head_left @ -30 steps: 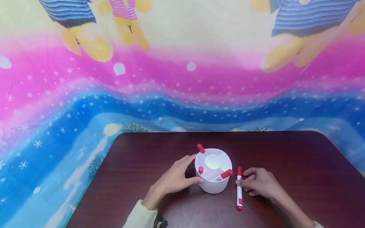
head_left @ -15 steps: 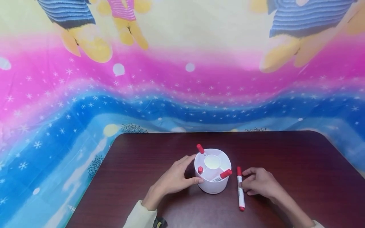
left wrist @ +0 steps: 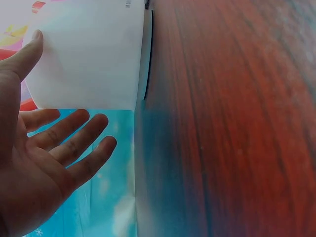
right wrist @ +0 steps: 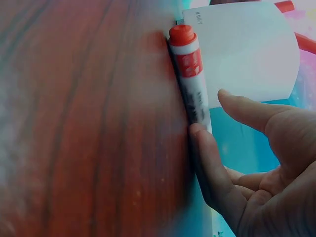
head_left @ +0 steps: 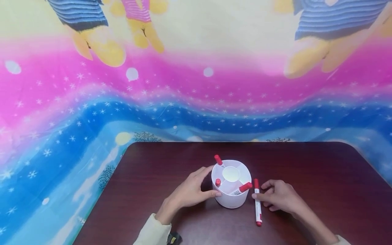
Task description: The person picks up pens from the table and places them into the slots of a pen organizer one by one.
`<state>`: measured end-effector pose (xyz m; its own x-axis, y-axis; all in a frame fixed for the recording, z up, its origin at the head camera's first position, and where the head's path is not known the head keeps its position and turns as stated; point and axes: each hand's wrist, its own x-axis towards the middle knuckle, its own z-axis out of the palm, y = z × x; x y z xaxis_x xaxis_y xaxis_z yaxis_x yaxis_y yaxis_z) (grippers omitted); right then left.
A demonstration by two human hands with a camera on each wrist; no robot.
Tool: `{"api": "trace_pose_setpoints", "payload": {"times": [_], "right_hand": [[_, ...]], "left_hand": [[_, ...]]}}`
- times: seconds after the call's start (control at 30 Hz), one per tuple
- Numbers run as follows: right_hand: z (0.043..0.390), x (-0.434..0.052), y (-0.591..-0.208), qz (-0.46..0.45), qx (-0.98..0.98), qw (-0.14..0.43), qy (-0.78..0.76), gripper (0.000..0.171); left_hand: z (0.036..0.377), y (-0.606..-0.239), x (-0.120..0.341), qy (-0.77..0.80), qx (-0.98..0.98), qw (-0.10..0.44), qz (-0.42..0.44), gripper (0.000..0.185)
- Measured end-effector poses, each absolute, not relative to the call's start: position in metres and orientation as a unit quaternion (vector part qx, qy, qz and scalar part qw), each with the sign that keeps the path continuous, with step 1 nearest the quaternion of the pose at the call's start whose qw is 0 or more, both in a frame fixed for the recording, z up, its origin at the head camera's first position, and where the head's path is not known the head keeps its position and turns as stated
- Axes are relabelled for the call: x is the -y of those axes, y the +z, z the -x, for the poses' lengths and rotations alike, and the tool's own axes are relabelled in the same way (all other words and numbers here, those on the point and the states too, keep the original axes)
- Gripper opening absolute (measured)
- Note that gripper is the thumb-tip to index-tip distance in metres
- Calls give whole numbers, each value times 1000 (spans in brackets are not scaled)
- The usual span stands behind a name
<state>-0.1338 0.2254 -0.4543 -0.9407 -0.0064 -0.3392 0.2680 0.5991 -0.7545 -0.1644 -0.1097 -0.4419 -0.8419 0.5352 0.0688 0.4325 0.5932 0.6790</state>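
A white round holder [head_left: 231,200] with compartments stands upright on the table. Three red-capped markers lean in it: a marker [head_left: 218,160] at the back left, a marker [head_left: 218,182] at the near left and a marker [head_left: 245,187] over the near right rim. My left hand [head_left: 191,190] rests against the holder's left side, thumb at the near rim, fingers spread and fairly straight in the left wrist view. To the holder's right, another marker [head_left: 258,207] lies on the table. A finger of my right hand [head_left: 280,196] touches it; the thumb stands apart from it in the right wrist view.
The dark red-brown wooden table [head_left: 159,160] has rounded far corners. Behind it hangs a colourful printed cloth [head_left: 196,102]. A small black object [head_left: 174,238] shows by the left sleeve [head_left: 153,231].
The loose marker has rolled slightly on the table, its label turning. My right thumb, behind the marker half a second ago, now reaches over it in the head view. My left hand stays at the holder.
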Motion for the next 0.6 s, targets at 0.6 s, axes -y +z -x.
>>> {"api": "trace_pose_setpoints", "payload": {"times": [0.6], "right_hand": [[138, -222, -453, -41, -859, 160, -485, 51]], "left_hand": [[165, -442, 111, 359, -889, 70, -274, 89]]}}
